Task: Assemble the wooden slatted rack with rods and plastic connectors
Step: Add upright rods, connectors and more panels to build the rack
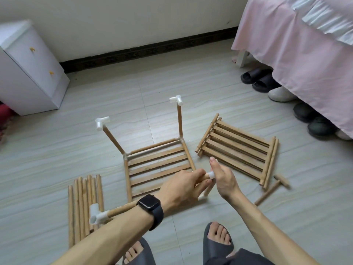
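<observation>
A slatted wooden panel [158,169] lies on the floor, with two upright rods at its far corners, each topped by a white plastic connector [102,123] [176,100]. My left hand [183,186] grips a rod at the panel's near right corner. My right hand [222,178] holds a white connector [211,175] on that rod's end. Another rod with a white connector [98,216] sticks out near my left forearm. A second slatted panel [238,148] lies to the right.
A bundle of loose rods [84,205] lies at the left, two short rods [273,188] at the right. A white cabinet [28,69] stands far left, a pink-covered bed [298,54] with shoes beneath at the right. My feet in grey slippers are below.
</observation>
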A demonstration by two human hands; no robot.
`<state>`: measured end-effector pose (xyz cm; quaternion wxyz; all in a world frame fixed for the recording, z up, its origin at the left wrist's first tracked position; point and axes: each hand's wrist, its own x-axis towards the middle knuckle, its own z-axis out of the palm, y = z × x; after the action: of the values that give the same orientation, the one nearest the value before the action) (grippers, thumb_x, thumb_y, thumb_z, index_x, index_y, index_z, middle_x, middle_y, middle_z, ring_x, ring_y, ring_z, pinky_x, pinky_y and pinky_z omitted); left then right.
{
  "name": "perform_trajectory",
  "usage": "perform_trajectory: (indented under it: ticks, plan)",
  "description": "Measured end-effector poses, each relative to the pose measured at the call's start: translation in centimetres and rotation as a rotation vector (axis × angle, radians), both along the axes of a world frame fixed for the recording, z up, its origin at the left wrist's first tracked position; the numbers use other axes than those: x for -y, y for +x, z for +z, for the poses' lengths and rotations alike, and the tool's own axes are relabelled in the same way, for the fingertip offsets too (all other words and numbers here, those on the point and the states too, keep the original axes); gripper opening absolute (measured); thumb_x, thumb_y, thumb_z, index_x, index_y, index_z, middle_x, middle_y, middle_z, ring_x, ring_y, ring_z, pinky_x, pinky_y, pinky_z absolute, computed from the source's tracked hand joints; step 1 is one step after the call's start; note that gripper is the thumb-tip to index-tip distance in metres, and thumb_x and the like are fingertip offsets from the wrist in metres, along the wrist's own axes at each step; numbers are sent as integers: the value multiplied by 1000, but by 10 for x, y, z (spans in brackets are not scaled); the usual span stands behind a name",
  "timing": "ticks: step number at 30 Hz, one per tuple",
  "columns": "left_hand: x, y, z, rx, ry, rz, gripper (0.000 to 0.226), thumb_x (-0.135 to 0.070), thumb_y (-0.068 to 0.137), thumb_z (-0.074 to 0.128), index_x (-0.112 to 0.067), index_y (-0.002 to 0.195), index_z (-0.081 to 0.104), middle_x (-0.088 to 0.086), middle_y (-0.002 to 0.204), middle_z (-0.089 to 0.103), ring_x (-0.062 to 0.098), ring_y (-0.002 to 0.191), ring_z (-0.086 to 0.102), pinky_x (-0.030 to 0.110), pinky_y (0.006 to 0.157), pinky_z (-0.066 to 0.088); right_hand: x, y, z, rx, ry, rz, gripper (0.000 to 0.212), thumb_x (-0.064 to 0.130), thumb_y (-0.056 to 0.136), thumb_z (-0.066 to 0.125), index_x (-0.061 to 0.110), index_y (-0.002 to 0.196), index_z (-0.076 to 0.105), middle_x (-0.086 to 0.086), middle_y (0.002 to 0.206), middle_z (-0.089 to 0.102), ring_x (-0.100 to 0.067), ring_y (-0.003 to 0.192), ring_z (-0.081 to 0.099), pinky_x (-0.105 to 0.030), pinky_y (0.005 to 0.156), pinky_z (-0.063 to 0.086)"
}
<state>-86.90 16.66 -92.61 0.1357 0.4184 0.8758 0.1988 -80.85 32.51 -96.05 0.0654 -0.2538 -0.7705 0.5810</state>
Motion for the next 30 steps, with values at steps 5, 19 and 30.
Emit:
perform_trajectory:
  ticks: [5, 19, 30]
  plan:
    - [-1, 0, 5, -79, -129, -18, 37, -59, 104, 31, -26, 96, 45, -1, 83, 60, 21, 66, 54, 39, 59, 46, 1, 1, 4, 9, 3, 30, 63, 44, 108, 36, 24, 51, 56, 6, 51, 61, 0, 54, 55, -15, 58, 39]
    - [48, -34, 36, 144, -217, 54, 44, -67, 94, 48, -33, 118, 62, -11, 102, 66, 8, 91, 61, 32, 81, 55, 5, 2, 15, 90, -17, 97, 67, 67, 97, 31, 15, 65, 57, -4, 64, 68, 0, 59, 60, -29, 67, 40]
    - [203, -25, 18, 831, 632, 1123, 32, -35, 106, 47, -11, 110, 68, 12, 111, 69, 31, 104, 66, 45, 89, 53, -3, -19, 41, 162, -258, 193, 28, 26, 95, 61, 0, 94, 72, -19, 102, 75, -31, 99, 67, -42, 84, 44]
